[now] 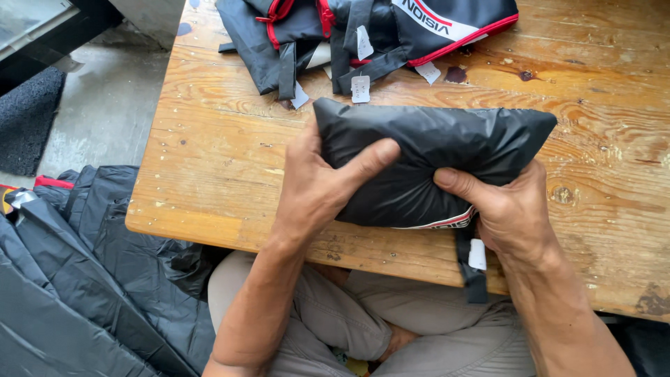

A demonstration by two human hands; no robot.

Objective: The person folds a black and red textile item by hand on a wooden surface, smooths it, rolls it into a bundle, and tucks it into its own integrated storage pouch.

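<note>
While two hands, left (317, 185) and right (513, 209), clamp one folded black bundle (426, 157), another bag (363, 31) lies beyond

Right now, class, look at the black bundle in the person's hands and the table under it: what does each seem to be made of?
Bundle: thin synthetic cloth, probably nylon or polyester, shown by fine crinkles and a dull sheen; both the left hand and right hand press dents into it, so it is soft. Table: solid wood, with visible grain and knots, a worn amber varnish and dark stains.
</note>
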